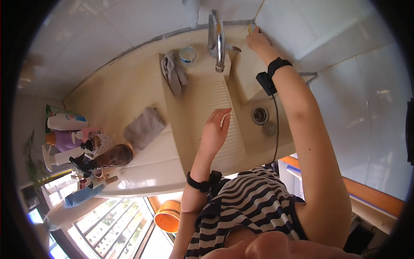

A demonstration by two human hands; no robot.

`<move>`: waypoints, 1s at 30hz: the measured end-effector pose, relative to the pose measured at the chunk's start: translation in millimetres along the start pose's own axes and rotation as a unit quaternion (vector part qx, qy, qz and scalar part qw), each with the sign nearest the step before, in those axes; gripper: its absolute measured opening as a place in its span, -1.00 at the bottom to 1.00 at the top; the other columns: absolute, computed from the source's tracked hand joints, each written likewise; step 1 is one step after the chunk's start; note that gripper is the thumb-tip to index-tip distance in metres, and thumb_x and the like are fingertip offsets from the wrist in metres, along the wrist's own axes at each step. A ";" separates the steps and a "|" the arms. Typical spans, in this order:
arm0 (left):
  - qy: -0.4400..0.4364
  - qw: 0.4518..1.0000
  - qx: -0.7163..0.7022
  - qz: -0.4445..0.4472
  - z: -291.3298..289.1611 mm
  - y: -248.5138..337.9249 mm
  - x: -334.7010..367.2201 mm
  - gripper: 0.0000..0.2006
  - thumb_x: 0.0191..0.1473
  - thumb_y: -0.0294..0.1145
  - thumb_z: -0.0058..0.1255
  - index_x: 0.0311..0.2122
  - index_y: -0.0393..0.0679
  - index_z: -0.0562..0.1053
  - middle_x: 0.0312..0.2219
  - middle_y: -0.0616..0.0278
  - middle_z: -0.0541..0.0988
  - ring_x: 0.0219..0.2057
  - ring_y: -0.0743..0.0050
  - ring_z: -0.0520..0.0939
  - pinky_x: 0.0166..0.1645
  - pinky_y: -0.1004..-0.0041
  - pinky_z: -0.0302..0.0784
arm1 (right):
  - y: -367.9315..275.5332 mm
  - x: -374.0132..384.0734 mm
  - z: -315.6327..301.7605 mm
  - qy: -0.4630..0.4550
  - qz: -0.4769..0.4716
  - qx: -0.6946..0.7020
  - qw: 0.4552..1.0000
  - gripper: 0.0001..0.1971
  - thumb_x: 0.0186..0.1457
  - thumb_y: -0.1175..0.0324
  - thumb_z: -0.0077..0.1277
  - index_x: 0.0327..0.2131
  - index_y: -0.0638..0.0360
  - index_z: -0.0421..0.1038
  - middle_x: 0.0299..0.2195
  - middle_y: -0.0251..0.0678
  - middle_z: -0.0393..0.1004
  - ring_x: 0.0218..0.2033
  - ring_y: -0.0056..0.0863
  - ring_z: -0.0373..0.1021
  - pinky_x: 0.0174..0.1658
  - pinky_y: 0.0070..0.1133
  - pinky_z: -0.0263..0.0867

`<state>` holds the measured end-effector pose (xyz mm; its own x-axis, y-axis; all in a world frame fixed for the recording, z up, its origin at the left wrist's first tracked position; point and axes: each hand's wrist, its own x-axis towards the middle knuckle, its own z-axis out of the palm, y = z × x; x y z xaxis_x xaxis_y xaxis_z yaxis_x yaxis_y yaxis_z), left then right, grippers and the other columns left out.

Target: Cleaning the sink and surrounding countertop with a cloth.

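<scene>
Up at the far corner, the right hand (257, 41) reaches against the tiled wall, fingers curled around a small yellowish thing (250, 28) at the corner of the sink ledge; how firmly it grips cannot be told, since the object is mostly hidden behind the fingers. A black wrist strap (278, 65) with a small black box (265, 83) and a dangling cable sits on that forearm. The left hand (214, 131) hangs loosely open over the ribbed washboard slope (207, 101) of the cream sink, fingers relaxed and slightly bent, holding nothing, apparently just above or lightly touching the surface. It also wears a black band at the wrist. Between the hands stands the chrome tap (216, 39), its spout over the basin. A round drain (259, 115) lies in the deeper basin on the right. A grey rag (174, 72) is draped beside a small round tub (187, 55), and a folded grey cloth (144, 127) lies on the desk to the left. Further left, bottles (69, 138) cluster near the window.
</scene>
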<state>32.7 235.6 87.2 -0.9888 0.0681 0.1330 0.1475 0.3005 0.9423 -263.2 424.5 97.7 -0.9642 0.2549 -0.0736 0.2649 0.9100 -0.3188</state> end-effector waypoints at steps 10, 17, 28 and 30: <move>-0.053 0.997 -0.013 0.052 -27.0 1.6 -21.8 -0.90 0.02 -0.50 -0.09 -0.38 -0.30 0.41 -0.43 0.03 0.47 -0.38 0.05 0.49 -0.29 0.34 0.40 | 51.2 -166.9 -18.2 -0.016 -0.004 -0.082 0.996 -0.43 0.05 0.28 -0.31 0.14 0.24 -0.10 -0.33 0.13 0.43 -0.32 0.01 0.40 -0.23 -0.20 0.27; -0.005 0.997 0.061 0.039 -60.5 17.0 -50.8 -0.94 -0.03 -0.51 -0.04 -0.42 -0.27 0.40 -0.47 0.07 0.46 -0.42 0.07 0.48 -0.33 0.30 0.40 | 24.6 -110.1 -9.5 -0.020 -0.116 -0.186 0.976 -0.42 0.05 0.27 -0.26 0.10 0.39 -0.10 -0.14 0.18 0.32 -0.28 0.01 0.41 -0.20 -0.22 0.30; 0.013 0.996 0.080 0.024 -52.3 23.4 -63.7 -0.96 -0.02 -0.53 -0.04 -0.42 -0.25 0.40 -0.46 0.11 0.45 -0.42 0.11 0.48 -0.34 0.34 0.39 | 10.0 -84.5 15.0 0.019 -0.049 -0.084 0.995 -0.40 0.04 0.31 -0.28 0.11 0.48 -0.13 -0.25 0.13 0.42 -0.31 -0.09 0.43 -0.27 -0.28 0.35; -0.007 0.997 0.065 0.037 -45.0 34.6 -56.1 -0.95 -0.02 -0.53 -0.04 -0.41 -0.26 0.40 -0.46 0.11 0.45 -0.41 0.11 0.48 -0.34 0.33 0.39 | 46.4 -119.6 10.6 0.039 -0.067 -0.108 0.991 -0.41 0.05 0.33 -0.29 0.10 0.52 -0.13 -0.30 0.14 0.42 -0.38 -0.09 0.44 -0.30 -0.29 0.35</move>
<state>92.2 199.3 126.1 -0.9749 0.1075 0.1951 0.2223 0.4152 0.8822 -135.7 432.8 81.7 -0.9890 0.1441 0.0325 0.1398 0.9840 -0.1104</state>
